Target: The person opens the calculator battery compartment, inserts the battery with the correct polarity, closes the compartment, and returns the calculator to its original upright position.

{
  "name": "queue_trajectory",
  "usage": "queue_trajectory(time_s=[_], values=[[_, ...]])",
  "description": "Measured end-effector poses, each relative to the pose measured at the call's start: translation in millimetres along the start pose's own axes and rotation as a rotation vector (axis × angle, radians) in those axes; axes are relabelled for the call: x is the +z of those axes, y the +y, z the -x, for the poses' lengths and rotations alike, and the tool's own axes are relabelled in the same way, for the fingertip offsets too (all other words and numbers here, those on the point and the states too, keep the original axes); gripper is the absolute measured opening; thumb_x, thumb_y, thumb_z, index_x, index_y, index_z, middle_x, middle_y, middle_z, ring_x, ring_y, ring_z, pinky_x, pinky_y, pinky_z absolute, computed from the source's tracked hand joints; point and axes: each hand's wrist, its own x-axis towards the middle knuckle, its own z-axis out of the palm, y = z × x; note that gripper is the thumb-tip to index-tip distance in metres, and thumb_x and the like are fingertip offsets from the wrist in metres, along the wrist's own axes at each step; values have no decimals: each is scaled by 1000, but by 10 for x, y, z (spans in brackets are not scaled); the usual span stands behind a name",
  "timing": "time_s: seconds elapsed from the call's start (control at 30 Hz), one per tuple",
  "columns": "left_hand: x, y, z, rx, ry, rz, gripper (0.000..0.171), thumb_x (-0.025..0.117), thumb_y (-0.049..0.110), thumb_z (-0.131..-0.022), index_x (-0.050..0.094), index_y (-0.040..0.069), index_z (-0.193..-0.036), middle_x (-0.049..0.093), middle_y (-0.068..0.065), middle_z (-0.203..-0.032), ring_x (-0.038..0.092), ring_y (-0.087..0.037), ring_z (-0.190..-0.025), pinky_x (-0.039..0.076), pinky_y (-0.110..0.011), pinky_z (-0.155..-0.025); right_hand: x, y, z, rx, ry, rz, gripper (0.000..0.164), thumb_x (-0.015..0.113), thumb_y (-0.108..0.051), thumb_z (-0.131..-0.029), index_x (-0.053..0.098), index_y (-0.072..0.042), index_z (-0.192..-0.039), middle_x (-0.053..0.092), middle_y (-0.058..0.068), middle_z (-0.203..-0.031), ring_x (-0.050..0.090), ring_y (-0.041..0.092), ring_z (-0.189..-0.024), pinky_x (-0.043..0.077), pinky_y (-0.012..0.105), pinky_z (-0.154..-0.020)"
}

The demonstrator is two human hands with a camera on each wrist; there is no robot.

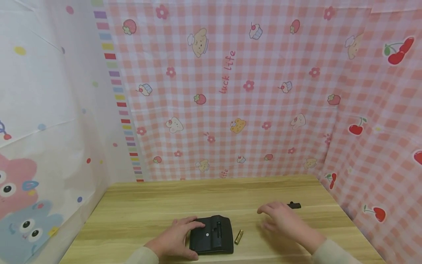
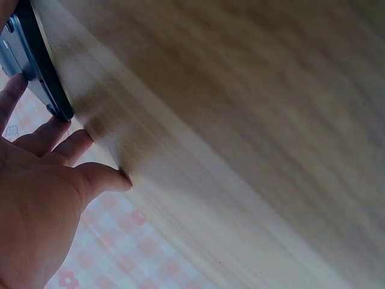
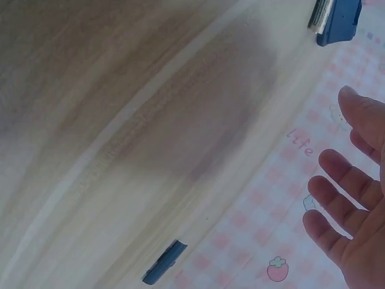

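A flat black device (image 1: 211,245) lies on the table with its back up, an open battery slot (image 1: 219,229) near its right side. My left hand (image 1: 174,236) holds its left side, forefinger on the back and thumb at the near corner. In the left wrist view, two other fingertips (image 2: 123,179) of this hand come down on the tabletop beside the device. A gold battery (image 1: 239,237) lies just right of the device. Over the table farther right is my right hand (image 1: 283,220), fingers loosely bent and holding nothing. Partly behind it lies a small black cover piece (image 1: 294,205).
The wooden table (image 1: 158,198) carries all these things. A pink checked cloth (image 1: 214,146) hangs along its back edge and right side (image 1: 362,165), and a white patterned cloth (image 1: 66,165) borders the left.
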Motion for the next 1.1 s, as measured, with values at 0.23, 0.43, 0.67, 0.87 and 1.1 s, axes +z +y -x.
queue_trajectory(time_s=[0.23, 0.43, 0.67, 0.87, 1.1], values=[[0, 8, 8, 0, 2, 3, 84, 95, 50, -74, 58, 41, -149, 43, -15, -169, 43, -44, -154, 22, -81, -122, 49, -41, 50, 1, -20, -16, 35, 90, -24, -85, 74, -23, -117, 78, -1, -114, 73, 27, -107, 61, 55, -94], [-16, 28, 15, -6, -2, 28, 83, 96, 49, -74, 59, 41, -148, 43, -15, -168, 42, -44, -154, 20, -82, -122, 133, -82, 78, -23, -10, -19, 36, 89, -26, -84, 75, -23, -117, 79, -1, -114, 74, 24, -103, 61, 52, -93], [-13, 14, 6, -4, -3, 27, 83, 95, 49, -74, 58, 42, -148, 43, -15, -169, 42, -44, -154, 20, -82, -123, 208, -157, 91, -42, -46, -57, 34, 86, -27, -87, 74, -22, -118, 78, 1, -118, 74, 26, -106, 62, 51, -93], [-16, 18, 9, 3, 1, 27, 84, 96, 48, -74, 58, 41, -148, 43, -15, -169, 42, -44, -154, 20, -82, -123, 265, -206, 62, -56, -72, -75, 32, 85, -29, -89, 74, -22, -118, 78, 0, -111, 71, 16, -95, 62, 43, -86], [-32, 50, 26, 11, 13, 24, 85, 97, 46, -72, 59, 39, -148, 43, -17, -168, 44, -45, -153, 21, -84, -121, 328, -305, -27, -116, -71, -122, 31, 85, -28, -89, 74, -20, -117, 68, -13, -85, 56, -2, -79, 57, 29, -75]])
